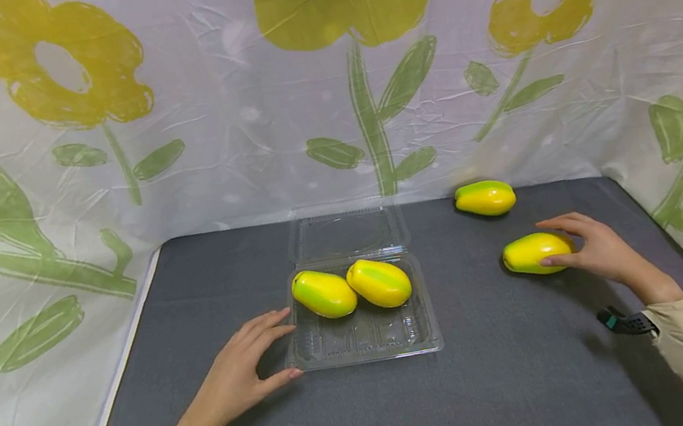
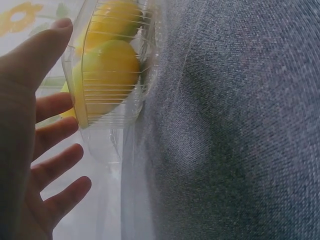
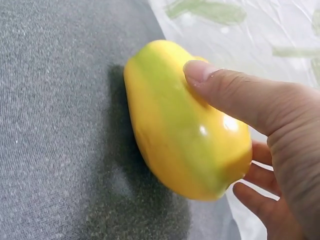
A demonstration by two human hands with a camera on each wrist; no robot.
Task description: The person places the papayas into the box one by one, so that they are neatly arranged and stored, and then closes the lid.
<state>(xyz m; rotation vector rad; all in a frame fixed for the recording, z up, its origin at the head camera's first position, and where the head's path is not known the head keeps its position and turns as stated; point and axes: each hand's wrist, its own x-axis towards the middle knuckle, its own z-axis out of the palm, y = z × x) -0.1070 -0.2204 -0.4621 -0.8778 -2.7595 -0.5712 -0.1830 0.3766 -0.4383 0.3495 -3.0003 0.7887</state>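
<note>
My right hand [image 1: 605, 252] grips a yellow papaya [image 1: 532, 253] with a green stripe, at the right of the table. In the right wrist view the thumb lies on the near side of this papaya [image 3: 170, 120], and the other fingers are partly hidden behind it. A clear plastic clamshell box [image 1: 365, 347] stands mid-table with its lid raised at the back. Two more papayas, a left one [image 1: 323, 294] and a right one [image 1: 380, 283], lie side by side in its base. My left hand [image 1: 233, 377] has its fingers spread, with fingertips right at the box's left edge.
Another papaya [image 1: 485, 199] lies near the back edge of the table, behind the one in my right hand. Dark grey cloth [image 1: 482, 386] covers the table. A white curtain with printed flowers [image 1: 222, 158] closes off the back and both sides.
</note>
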